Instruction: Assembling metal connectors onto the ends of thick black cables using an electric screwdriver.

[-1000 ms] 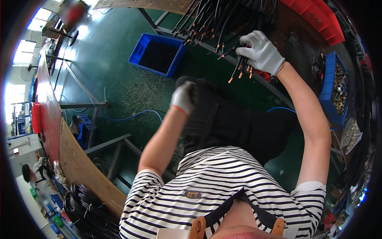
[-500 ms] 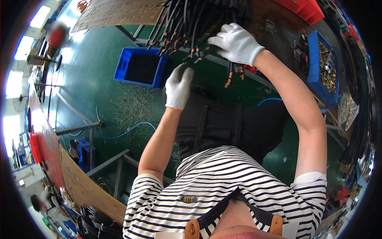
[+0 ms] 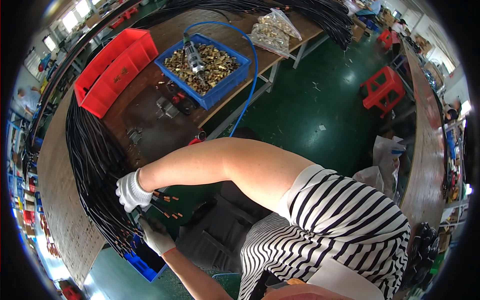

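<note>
Wooden bench (image 3: 65,220) stands over a green floor, black cables (image 3: 92,165) draped over its edge. Right hand (image 3: 131,191), gloved white, closes its fingers around several copper-tipped cable ends (image 3: 167,206); left hand (image 3: 156,235) pinches strands just below. Judged best: grip near the tips and separate one at a time. Farther along the bench sit a blue bin (image 3: 205,62) of brass parts, a red tray (image 3: 116,67), and clear bags (image 3: 272,30) near the far edge.
</note>
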{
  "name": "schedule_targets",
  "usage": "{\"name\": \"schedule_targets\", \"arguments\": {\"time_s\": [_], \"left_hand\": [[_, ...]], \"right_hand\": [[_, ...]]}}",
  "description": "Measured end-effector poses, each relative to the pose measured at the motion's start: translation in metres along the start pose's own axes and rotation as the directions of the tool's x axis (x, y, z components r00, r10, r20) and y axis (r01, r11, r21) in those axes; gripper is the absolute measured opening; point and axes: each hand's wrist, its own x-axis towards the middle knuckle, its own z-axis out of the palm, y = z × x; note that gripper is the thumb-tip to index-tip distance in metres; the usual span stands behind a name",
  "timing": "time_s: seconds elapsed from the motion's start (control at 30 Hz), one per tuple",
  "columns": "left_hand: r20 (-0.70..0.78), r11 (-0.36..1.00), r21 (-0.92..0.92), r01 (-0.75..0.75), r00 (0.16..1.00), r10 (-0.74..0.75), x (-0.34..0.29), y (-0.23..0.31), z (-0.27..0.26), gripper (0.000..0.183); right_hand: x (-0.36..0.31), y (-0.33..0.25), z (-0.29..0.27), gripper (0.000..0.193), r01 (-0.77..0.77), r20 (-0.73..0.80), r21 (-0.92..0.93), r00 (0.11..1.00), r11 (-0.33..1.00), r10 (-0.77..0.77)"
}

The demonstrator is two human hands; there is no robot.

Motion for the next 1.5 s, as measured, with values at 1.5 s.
{"name": "schedule_targets", "arguments": {"time_s": [1.5], "left_hand": [[-0.019, 0.827, -0.538, 0.166, 0.978, -0.209, -0.023, -0.009, -0.044, 0.043]], "right_hand": [[0.009, -0.002, 0.005, 0.033, -0.185, -0.149, 0.201, 0.965, 0.962, 0.217]]}}
